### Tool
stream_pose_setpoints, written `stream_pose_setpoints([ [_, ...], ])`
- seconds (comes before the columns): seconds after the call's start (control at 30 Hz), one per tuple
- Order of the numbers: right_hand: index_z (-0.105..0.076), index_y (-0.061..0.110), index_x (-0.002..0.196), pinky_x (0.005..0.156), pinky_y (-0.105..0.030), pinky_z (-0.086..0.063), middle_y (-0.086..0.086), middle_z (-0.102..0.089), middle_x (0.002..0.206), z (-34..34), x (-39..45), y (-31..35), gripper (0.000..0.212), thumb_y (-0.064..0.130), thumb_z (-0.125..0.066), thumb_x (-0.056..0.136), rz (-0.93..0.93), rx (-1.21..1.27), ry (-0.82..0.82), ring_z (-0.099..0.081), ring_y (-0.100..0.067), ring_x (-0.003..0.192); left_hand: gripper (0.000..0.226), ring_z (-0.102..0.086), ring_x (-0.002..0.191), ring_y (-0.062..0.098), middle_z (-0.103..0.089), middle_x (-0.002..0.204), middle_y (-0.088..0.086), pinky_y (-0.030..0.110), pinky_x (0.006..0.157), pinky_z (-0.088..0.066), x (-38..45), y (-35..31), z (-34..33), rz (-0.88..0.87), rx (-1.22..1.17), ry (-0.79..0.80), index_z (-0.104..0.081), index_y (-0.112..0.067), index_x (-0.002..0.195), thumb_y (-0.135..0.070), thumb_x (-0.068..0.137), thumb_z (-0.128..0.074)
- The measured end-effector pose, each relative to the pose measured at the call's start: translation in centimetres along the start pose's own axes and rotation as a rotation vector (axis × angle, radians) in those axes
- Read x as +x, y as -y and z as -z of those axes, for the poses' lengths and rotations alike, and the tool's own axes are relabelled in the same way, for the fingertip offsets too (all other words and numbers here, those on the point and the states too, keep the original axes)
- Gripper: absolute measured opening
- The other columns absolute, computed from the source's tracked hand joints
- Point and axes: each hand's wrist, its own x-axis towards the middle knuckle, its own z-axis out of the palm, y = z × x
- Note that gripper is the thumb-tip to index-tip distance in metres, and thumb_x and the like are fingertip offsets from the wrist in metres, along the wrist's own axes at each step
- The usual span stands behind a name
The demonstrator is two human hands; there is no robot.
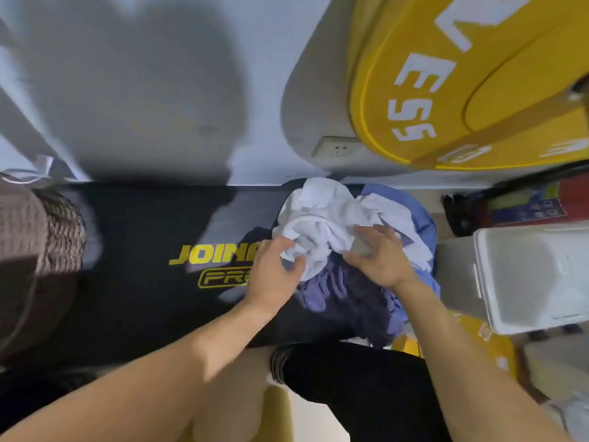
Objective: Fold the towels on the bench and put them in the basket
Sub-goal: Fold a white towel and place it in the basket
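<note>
White, crumpled towel [322, 218] tops a soft heap at the black padded bench's [143, 224] right end. Left hand [274, 275] pinches its folds; right hand [379, 256] presses down, fingers curled into cloth. Woven basket [38, 231] sits at the left end.

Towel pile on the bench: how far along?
Nothing looks folded; the woven brown basket shows no towel inside from here. In hand: left hand and right hand both grip the crumpled white towel atop the pile. Left: the purple towel and blue towel lie unfolded on the black bench.
</note>
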Motion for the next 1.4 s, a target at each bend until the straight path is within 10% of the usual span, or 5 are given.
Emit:
stream_pose_setpoints([
  [0.17,-0.072,0.017,0.092,0.086,-0.033,-0.042,-0.010,-0.063,0.106,-2.2,1.8,-0.5,0.014,0.030,-0.072,0.087,0.153,-0.133,-0.216,-0.055,-0.031,0.106,0.051,-0.050,0.123,0.018,-0.053,0.130,-0.002,0.032,0.102,-0.041,5.3,3.2,-3.5,-0.367,-0.008,-0.006,-0.058,-0.021,0.128,-0.030,0.080,-0.075],
  [0.37,-0.067,0.009,0.090,0.051,-0.031,-0.024,-0.001,-0.052,0.066,-0.9,-0.3,1.6,0.023,0.031,-0.062,0.094,0.181,-0.237,-0.270,-0.047,-0.022,0.068,0.015,-0.060,0.068,0.011,-0.061,0.071,-0.011,0.027,0.069,-0.050,4.9,3.3,-3.0,-0.311,-0.182,0.041,-0.068,-0.017,0.091,-0.029,0.084,-0.075],
  [0.73,-0.068,0.020,0.093,0.051,-0.024,-0.048,0.007,-0.065,0.076,-1.8,-7.6,11.0,0.004,0.024,-0.068,0.091,0.620,-0.014,-0.081,-0.062,-0.006,0.054,0.014,-0.045,0.052,0.002,-0.053,0.057,-0.015,0.018,0.054,-0.042,-4.0,5.1,14.2,-0.392,0.101,-0.001,-0.066,-0.022,0.083,-0.029,0.081,-0.078],
  [1.03,-0.072,0.020,0.096,0.064,-0.013,-0.043,0.017,-0.065,0.079,-8.8,-6.1,15.9,0.025,0.007,-0.059,0.080,0.707,-0.165,0.069,-0.059,-0.003,0.073,0.048,-0.057,0.104,0.018,-0.055,0.111,-0.003,0.035,0.090,-0.048,-3.6,11.5,18.0,-0.235,0.868,0.182,-0.057,-0.026,0.114,-0.051,0.076,-0.072],
  [1.4,-0.064,0.027,0.086,0.063,-0.022,-0.049,0.007,-0.071,0.082,-11.6,-4.0,17.5,0.030,0.053,-0.076,0.078,0.652,0.213,0.146,-0.061,-0.002,0.067,0.028,-0.053,0.055,0.000,-0.061,0.062,-0.013,0.017,0.050,-0.039,-1.8,7.3,17.6,-0.316,0.338,0.202,-0.059,-0.030,0.069,-0.051,0.086,-0.066],
])
